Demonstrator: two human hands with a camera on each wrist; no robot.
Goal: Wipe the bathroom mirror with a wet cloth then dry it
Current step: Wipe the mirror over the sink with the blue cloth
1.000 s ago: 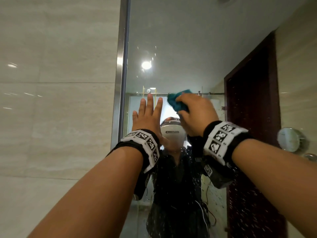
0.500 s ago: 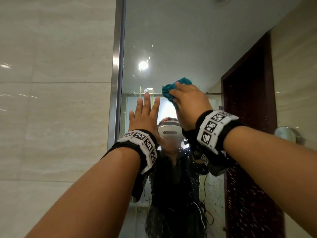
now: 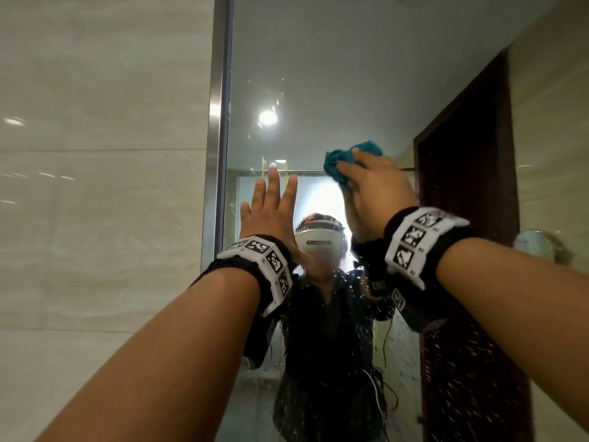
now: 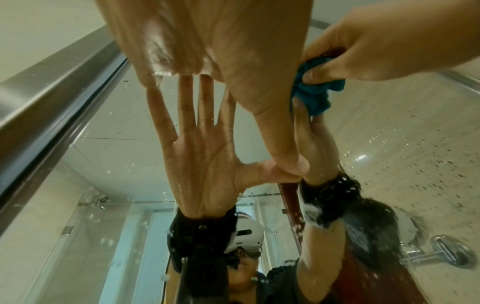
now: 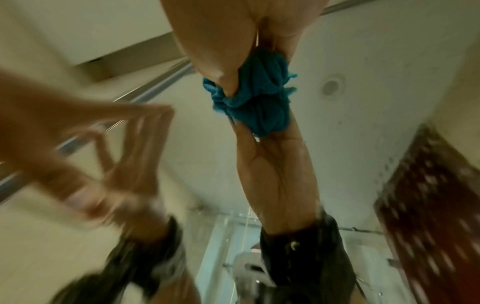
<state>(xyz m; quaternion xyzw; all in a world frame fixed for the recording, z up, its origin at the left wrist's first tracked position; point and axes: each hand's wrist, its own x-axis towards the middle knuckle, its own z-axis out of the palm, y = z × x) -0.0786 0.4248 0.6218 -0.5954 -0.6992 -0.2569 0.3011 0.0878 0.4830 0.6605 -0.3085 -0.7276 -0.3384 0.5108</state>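
The teal cloth (image 3: 349, 162) is held bunched in the right hand (image 3: 379, 193), fingers curled round it, and is pressed to the mirror (image 3: 334, 74) in its upper middle, just right of the reflected ceiling light (image 3: 267, 117). Compared with half a second ago, the cloth and right hand are seen shifted to the right, away from the left hand (image 3: 271, 215), so that a wider gap of glass is shown between them. The left hand has stayed flat on the glass, fingers straight and slightly spread, close to the steel frame (image 3: 220, 138) at the mirror's left edge.

Water droplets are seen scattered over the lower glass. The side of the cloth against the glass is hidden in the head view by the knuckles; in the left wrist view only a part is shown below the gripping thumb. The right wrist view is blurred, so the left hand there is barely made out. The round wall mirror (image 3: 538, 247) at right is faint.
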